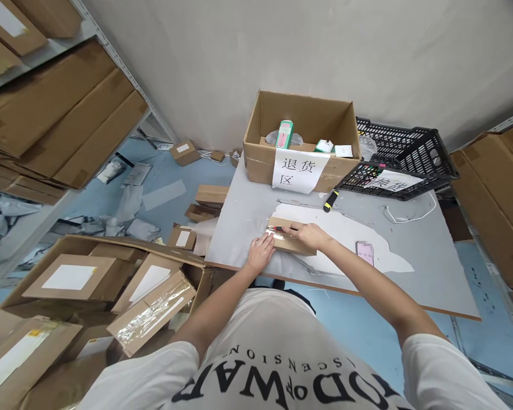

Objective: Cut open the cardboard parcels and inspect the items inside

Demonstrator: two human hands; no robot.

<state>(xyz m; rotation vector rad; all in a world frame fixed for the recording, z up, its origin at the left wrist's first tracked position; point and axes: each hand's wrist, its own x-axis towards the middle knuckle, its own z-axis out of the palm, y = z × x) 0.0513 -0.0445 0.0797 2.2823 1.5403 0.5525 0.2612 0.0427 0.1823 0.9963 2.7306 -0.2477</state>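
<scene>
A small flat cardboard parcel (289, 242) lies near the front edge of the grey table (431, 267). My left hand (260, 252) presses flat on the parcel's left end, fingers spread. My right hand (308, 233) rests on top of the parcel and grips a thin tool with a red part (275, 229), its tip at the taped left end. What kind of tool it is cannot be made out.
An open carton (256, 156) with a paper sign stands at the table's back, a black crate (427, 149) to its right. A black-and-yellow tool (330, 201), a white cable (410, 218) and a phone (365, 252) lie on the table. A big carton of parcels (89, 296) sits at my left; shelves flank both sides.
</scene>
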